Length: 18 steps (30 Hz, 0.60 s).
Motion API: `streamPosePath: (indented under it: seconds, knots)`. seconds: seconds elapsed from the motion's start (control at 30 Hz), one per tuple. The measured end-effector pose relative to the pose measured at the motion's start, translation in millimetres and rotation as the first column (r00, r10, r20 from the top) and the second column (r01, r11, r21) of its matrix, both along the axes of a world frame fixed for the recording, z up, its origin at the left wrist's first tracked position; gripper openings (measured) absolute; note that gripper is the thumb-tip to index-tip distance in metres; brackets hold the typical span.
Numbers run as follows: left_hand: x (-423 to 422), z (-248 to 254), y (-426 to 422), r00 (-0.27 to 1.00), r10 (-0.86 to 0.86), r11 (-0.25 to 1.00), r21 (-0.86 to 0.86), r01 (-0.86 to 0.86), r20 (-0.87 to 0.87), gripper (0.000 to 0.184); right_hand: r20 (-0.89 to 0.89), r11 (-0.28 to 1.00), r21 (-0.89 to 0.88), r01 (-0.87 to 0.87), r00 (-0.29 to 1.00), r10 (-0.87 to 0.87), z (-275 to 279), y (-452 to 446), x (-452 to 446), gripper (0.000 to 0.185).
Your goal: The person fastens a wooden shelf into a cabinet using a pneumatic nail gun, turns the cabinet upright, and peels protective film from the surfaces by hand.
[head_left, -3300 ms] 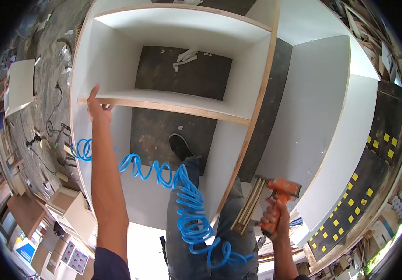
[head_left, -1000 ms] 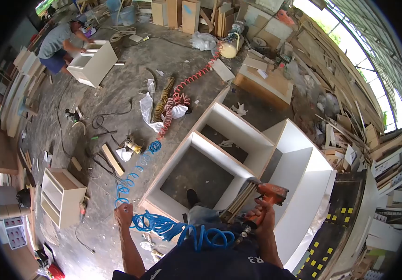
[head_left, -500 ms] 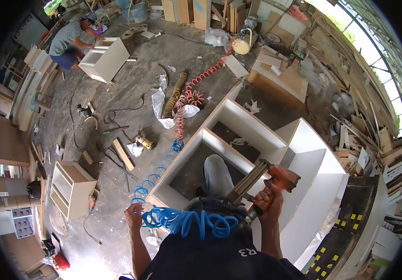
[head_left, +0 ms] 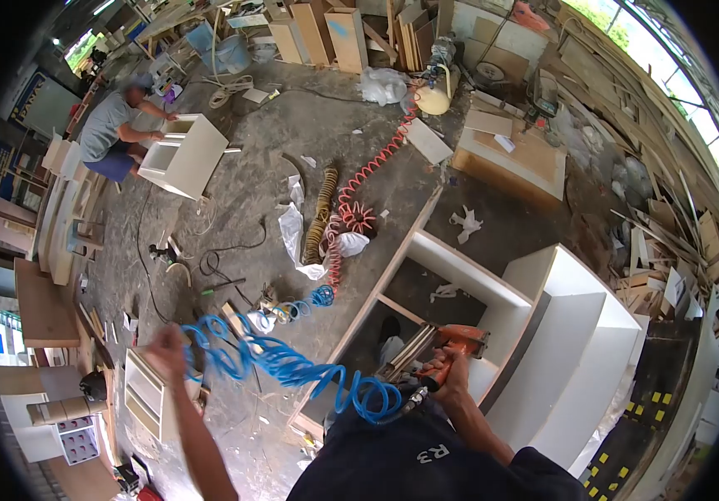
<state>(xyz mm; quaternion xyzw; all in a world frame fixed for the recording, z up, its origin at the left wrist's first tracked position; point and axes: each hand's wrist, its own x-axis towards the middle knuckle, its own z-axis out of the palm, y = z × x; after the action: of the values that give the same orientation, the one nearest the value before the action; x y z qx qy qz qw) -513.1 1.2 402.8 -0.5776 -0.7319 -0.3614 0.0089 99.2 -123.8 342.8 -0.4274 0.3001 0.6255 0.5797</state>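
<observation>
Concrete floor [head_left: 242, 196], scuffed and littered, spreads ahead of our hands. Off to the far right of both, timber offcuts [head_left: 668, 292] lie heaped. Our right hand [head_left: 447, 370] is closed around the grip of an orange nail gun [head_left: 464, 336], its slatted magazine angled down toward our left. Blue coiled hose [head_left: 280, 359] runs from the gun's base across to our left hand [head_left: 166, 355], which is raised and blurred; we cannot tell whether its fingers grip the coils or merely sit beside them. Under and to the right of our gun hand, a large white cabinet [head_left: 553, 355] lies open on the floor. Just below our left hand: a small cabinet [head_left: 144, 397], partly hidden by the forearm. Beyond both hands, red coiled hose [head_left: 386, 159] reaches toward a compressor [head_left: 433, 98]. Farther off, ahead of our left hand, a co-worker [head_left: 107, 125] bends over a white box unit [head_left: 196, 159].
</observation>
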Motion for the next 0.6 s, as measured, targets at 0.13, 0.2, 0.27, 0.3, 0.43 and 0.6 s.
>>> streamPosePath:
  seconds: [0.13, 0.2, 0.27, 0.3, 0.43, 0.6]
  knots:
    - [74.3, 190.6, 106.5, 0.989, -0.129, 0.950, 0.279, 0.144, -0.072, 0.020, -0.039, 0.994, 0.066, -0.089, 0.995, 0.092, 20.4, 41.8, 6.6, 0.012]
    - [112.0, 228.8, 142.1, 0.979, -0.177, 0.934, 0.298, 0.198, -0.098, 0.018, 0.032, 0.988, 0.061, -0.141, 0.990, 0.139, 39.9, 60.9, 9.6, 0.014]
    - [130.6, 230.8, 168.8, 0.967, -0.225, 0.913, 0.321, 0.253, -0.120, 0.017, -0.065, 0.983, 0.135, -0.121, 0.989, 0.131, 25.3, 64.9, 19.5, 0.013]
    - [132.3, 218.2, 179.0, 0.951, -0.286, 0.913, 0.267, 0.307, -0.117, 0.016, -0.039, 0.988, 0.093, -0.123, 0.991, 0.127, 34.5, 71.8, 19.0, 0.012]
    - [158.3, 182.9, 214.4, 0.909, -0.382, 0.923, -0.022, 0.384, -0.166, 0.016, -0.012, 0.997, 0.011, 0.075, 0.997, -0.075, 34.9, 66.3, 22.9, 0.006]
    - [155.1, 90.1, 228.8, 0.901, -0.430, 0.882, -0.237, 0.407, -0.052, 0.018, 0.029, 0.948, -0.123, 0.293, 0.956, -0.292, 5.1, 35.3, 37.3, 0.004]
